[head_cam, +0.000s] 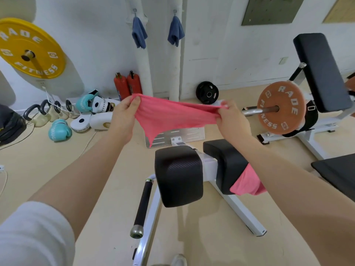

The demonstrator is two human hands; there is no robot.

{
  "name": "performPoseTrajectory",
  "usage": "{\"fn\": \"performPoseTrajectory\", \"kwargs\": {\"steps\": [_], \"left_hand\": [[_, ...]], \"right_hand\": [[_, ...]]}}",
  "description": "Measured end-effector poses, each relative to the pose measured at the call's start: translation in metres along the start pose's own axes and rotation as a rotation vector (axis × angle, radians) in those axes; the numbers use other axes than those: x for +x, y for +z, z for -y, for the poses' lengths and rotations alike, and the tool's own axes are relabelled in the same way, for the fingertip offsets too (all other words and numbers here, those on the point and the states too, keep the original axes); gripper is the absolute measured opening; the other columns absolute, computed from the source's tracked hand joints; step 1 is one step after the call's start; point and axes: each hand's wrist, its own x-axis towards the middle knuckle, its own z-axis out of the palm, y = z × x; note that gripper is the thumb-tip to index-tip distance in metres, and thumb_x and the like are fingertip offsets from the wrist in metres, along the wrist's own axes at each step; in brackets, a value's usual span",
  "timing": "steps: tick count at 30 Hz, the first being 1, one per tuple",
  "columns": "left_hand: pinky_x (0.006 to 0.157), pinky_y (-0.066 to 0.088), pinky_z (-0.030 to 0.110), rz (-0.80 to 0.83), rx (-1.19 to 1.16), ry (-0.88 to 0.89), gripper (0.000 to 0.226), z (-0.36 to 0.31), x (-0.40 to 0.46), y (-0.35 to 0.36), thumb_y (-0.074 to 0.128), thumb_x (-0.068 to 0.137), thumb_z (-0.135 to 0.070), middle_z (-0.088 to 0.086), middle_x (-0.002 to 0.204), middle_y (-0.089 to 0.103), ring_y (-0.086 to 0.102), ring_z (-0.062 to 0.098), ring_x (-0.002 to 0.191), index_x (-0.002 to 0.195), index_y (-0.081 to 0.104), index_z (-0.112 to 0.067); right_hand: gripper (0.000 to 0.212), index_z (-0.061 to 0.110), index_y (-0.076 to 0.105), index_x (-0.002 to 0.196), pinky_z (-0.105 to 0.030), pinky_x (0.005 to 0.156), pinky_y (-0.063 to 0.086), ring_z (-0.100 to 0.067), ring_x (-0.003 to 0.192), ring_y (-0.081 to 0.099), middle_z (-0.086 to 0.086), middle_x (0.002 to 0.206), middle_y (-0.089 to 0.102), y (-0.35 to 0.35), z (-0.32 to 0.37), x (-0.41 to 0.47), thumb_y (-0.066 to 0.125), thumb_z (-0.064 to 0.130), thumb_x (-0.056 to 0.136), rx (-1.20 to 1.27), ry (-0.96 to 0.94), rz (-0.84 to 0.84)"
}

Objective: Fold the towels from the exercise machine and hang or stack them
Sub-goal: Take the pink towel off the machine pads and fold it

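Thumb and curled fingers of my left hand (127, 110) pinch one bunched end of a pink towel (169, 116), while my right hand (229, 115) clamps the opposite end in a closed fist, the cloth gathered between thumb and knuckles. The towel hangs in the air between the two hands, above the black pads of the exercise machine (178, 173), its top edge pulled nearly taut and its lower edge sagging to a drooping point in the middle. It reads as thin, light and limp; I judge it will not hold a crease unaided and will slide if gripped loosely, so the corners, spread flat rather than scrunched, look the better places to hold. A second pink towel (247, 181) lies draped over the right-hand pad of the machine, partly behind my right forearm, not yet taken up. On the far wall, two blue towels (139, 32) hang from hooks, well apart from my hands. Boxing gloves (59, 129) and kettlebells (46, 112) sit on the floor to the left, near two red fire extinguishers (127, 86); an orange weight plate (281, 107) sits on a bar to the right.
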Motion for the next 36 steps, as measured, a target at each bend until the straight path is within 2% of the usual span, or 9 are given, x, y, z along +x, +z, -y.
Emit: {"fn": "performPoseTrajectory", "kwargs": {"steps": [5,8,11,13,18,23,28,32,36], "left_hand": [[0.066,0.039,0.002,0.163,0.220,-0.136,0.019,0.066,-0.038,-0.013,0.047,0.092,0.000,-0.009,0.075,0.060,0.055,-0.009,0.065,0.090,0.060,-0.015],[0.066,0.039,-0.001,0.269,0.330,-0.223,0.019,0.097,-0.057,-0.020,0.051,0.089,0.002,-0.006,0.080,0.060,0.057,-0.005,0.071,0.086,0.061,-0.014],[0.064,0.039,-0.002,0.361,0.399,-0.281,0.018,0.114,-0.071,-0.026,0.057,0.086,0.001,-0.008,0.077,0.063,0.057,-0.012,0.064,0.081,0.063,-0.014],[0.066,0.039,-0.002,0.399,0.445,-0.302,0.018,0.120,-0.078,-0.030,0.061,0.084,-0.001,-0.005,0.078,0.064,0.057,-0.009,0.065,0.077,0.065,-0.017],[0.066,0.041,0.012,0.395,0.485,-0.318,0.015,0.126,-0.092,-0.041,0.068,0.079,-0.003,-0.013,0.066,0.064,0.049,0.004,0.063,0.074,0.068,-0.018],[0.058,0.046,0.008,0.347,0.389,-0.318,0.014,0.117,-0.101,-0.045,0.065,0.077,0.005,-0.009,0.064,0.068,0.061,-0.003,0.059,0.079,0.067,-0.008],[0.065,0.042,0.006,0.345,0.392,-0.218,0.016,0.102,-0.106,-0.045,0.065,0.081,-0.002,-0.009,0.069,0.067,0.057,-0.005,0.063,0.076,0.066,-0.018],[0.069,0.038,0.007,0.266,0.346,-0.123,0.021,0.083,-0.097,-0.040,0.057,0.088,-0.007,-0.004,0.080,0.060,0.052,-0.007,0.068,0.077,0.061,-0.024],[0.077,0.044,0.030,0.395,0.166,-0.168,0.014,0.053,-0.087,-0.037,0.055,0.086,-0.009,0.017,0.078,0.061,0.054,0.028,0.073,0.081,0.063,-0.020]], "right_hand": [[0.025,0.007,0.065,0.106,-0.039,0.089,0.047,-0.030,0.100,0.057,-0.011,0.121,0.051,0.052,-0.031,-0.044,0.046,0.015,0.092,-0.128,-0.093,0.502],[0.019,0.006,0.064,0.102,-0.031,0.080,0.046,-0.025,0.085,0.057,-0.011,0.103,0.060,0.081,-0.036,-0.069,0.051,0.013,0.090,-0.221,-0.013,0.700],[0.026,0.002,0.061,0.111,-0.035,0.089,0.050,-0.029,0.090,0.061,-0.010,0.088,0.058,0.099,-0.039,-0.085,0.056,0.012,0.088,-0.307,0.111,0.849],[0.026,0.003,0.061,0.110,-0.035,0.080,0.048,-0.029,0.084,0.056,-0.003,0.074,0.048,0.102,-0.040,-0.094,0.048,0.008,0.089,-0.372,0.059,0.792],[0.026,0.004,0.062,0.105,-0.036,0.072,0.047,-0.032,0.096,0.062,-0.013,0.103,0.063,0.104,-0.034,-0.106,0.044,0.003,0.087,-0.364,0.102,0.630],[0.033,0.011,0.043,0.056,-0.021,0.050,0.034,-0.017,0.055,0.045,-0.001,0.057,0.044,0.108,-0.028,-0.097,0.046,0.006,0.088,-0.020,0.226,0.500],[0.021,0.001,0.064,0.086,-0.031,0.064,0.042,-0.022,0.070,0.051,-0.009,0.077,0.056,0.092,-0.025,-0.094,0.044,0.005,0.087,0.005,0.261,0.369],[0.019,-0.002,0.066,0.083,-0.031,0.068,0.040,-0.025,0.074,0.053,-0.013,0.078,0.058,0.074,-0.019,-0.086,0.050,0.009,0.084,0.144,0.228,0.261],[0.014,0.004,0.062,0.078,-0.026,0.070,0.033,-0.018,0.072,0.046,-0.005,0.073,0.053,0.047,-0.009,-0.080,0.048,0.005,0.081,0.397,0.182,0.104]]}}
